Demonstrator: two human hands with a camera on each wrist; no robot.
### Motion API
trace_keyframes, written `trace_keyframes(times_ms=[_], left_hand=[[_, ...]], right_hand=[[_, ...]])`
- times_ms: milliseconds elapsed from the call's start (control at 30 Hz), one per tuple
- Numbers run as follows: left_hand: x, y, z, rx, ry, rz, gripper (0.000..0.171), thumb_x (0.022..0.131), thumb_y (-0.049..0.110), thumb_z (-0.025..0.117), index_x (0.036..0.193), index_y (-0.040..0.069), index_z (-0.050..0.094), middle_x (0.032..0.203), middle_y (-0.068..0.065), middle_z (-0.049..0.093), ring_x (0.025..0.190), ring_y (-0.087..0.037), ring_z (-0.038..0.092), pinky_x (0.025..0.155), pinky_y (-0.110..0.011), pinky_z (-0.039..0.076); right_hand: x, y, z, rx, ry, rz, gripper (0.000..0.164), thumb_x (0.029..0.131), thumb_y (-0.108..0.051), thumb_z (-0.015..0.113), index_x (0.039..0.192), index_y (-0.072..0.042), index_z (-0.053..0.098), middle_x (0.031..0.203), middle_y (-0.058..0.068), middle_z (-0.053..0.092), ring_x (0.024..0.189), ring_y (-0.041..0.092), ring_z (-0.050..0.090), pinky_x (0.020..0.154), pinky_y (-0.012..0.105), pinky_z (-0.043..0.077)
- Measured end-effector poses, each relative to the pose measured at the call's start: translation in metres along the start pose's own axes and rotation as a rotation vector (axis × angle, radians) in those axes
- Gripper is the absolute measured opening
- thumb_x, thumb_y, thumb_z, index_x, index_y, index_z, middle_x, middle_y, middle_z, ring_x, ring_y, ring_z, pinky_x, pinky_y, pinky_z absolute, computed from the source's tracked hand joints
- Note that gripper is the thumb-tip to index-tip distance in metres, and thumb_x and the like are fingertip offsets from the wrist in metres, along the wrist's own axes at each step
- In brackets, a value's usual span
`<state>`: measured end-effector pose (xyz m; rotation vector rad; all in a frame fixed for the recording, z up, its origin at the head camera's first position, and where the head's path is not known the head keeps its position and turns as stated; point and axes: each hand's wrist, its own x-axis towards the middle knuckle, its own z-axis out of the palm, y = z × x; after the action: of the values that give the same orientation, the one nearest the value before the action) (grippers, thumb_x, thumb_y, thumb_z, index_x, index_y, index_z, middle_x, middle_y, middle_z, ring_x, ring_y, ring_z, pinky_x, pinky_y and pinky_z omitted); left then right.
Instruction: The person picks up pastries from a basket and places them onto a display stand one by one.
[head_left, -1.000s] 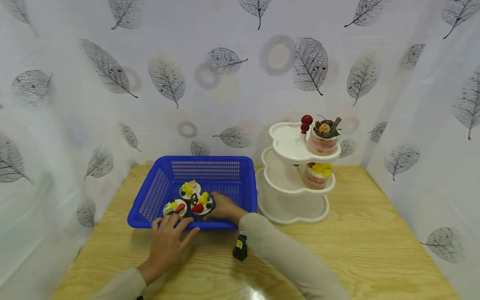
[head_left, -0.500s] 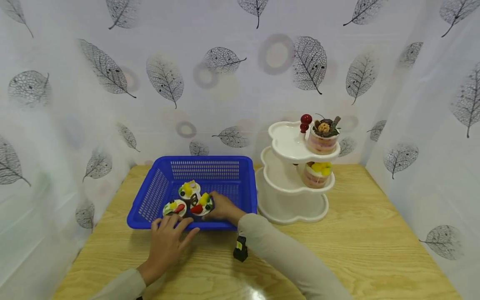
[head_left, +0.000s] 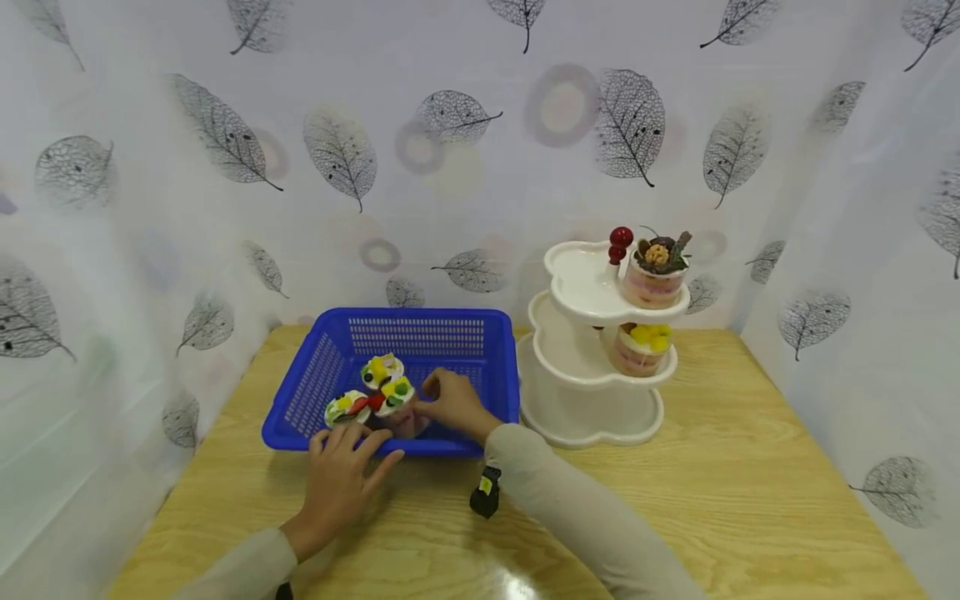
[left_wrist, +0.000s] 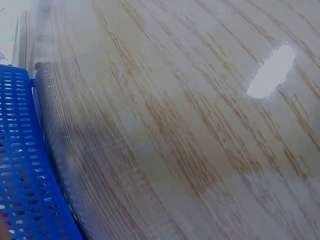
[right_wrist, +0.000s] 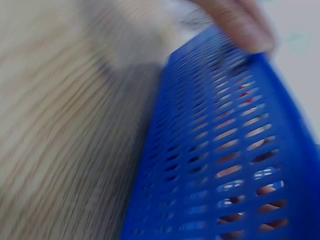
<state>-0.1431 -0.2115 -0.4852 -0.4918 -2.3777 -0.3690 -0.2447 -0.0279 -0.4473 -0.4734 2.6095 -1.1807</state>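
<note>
Tipped leftward since half a second ago, the dessert cup (head_left: 407, 422) is pinched at its right side by the bent fingers and thumb of the right hand (head_left: 457, 405); the fingertips beyond it are hidden. By the left hand (head_left: 339, 471), its fingers spread, the near rim is covered, along with part of the left cup (head_left: 346, 407). All three cups are contained in the blue basket (head_left: 416, 315), the back cup (head_left: 383, 372) behind the other two. Basket floor is exposed behind and to the right.

Seen through the right wrist camera, the contents are blurred behind slots; from the left wrist, the basket is cut off.

On the white tiered stand (head_left: 581, 287), close by the basket's right edge, a top-tier cup (head_left: 652, 289) and a middle-tier cup (head_left: 636, 361) are held, the latter partly hidden. Tabletop (head_left: 757, 467) is left open rightward and in front.
</note>
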Motion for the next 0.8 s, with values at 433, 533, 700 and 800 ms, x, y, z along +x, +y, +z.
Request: trace_keyframes(times_ms=[433,533,700,800], left_hand=[[0.001,0.0007,0.0031,-0.015,0.029,0.013,0.047,0.093,0.058,0.049,0.096,0.016,0.071,0.083,-0.004,0.06,0.087,-0.027,0.057,0.081,-0.054,0.035],[0.0007,-0.0003,0.0034,-0.013,0.031,0.012,0.049,0.093,0.059,0.047,0.095,0.016,0.07,0.083,-0.004,0.06,0.088,-0.027,0.057,0.081,-0.054,0.035],[0.001,-0.0005,0.003,-0.008,0.045,0.017,0.051,0.094,0.06,0.044,0.095,0.016,0.07,0.083,-0.004,0.06,0.088,-0.028,0.058,0.081,-0.055,0.035],[0.001,-0.0002,0.0027,-0.001,0.042,0.019,0.052,0.095,0.06,0.043,0.095,0.015,0.07,0.083,-0.005,0.06,0.088,-0.029,0.058,0.081,-0.056,0.035]], right_hand=[[0.0001,-0.0071,0.0043,-0.082,-0.212,0.0,0.069,0.076,-0.026,0.082,0.133,-0.005,0.049,0.125,0.009,0.059,0.115,0.023,0.056,0.097,0.038,0.044],[0.0005,-0.0077,0.0057,-0.086,-0.211,-0.017,0.069,0.076,-0.017,0.083,0.135,-0.005,0.047,0.126,0.01,0.059,0.117,0.024,0.056,0.1,0.038,0.042],[0.0027,-0.0056,0.0082,-0.1,-0.193,-0.039,0.07,0.074,-0.009,0.083,0.135,-0.008,0.049,0.128,0.009,0.059,0.119,0.024,0.054,0.102,0.038,0.04],[0.0032,-0.0039,0.0084,-0.128,-0.18,-0.061,0.065,0.072,-0.012,0.085,0.129,-0.008,0.053,0.123,0.008,0.061,0.116,0.023,0.056,0.1,0.036,0.042]])
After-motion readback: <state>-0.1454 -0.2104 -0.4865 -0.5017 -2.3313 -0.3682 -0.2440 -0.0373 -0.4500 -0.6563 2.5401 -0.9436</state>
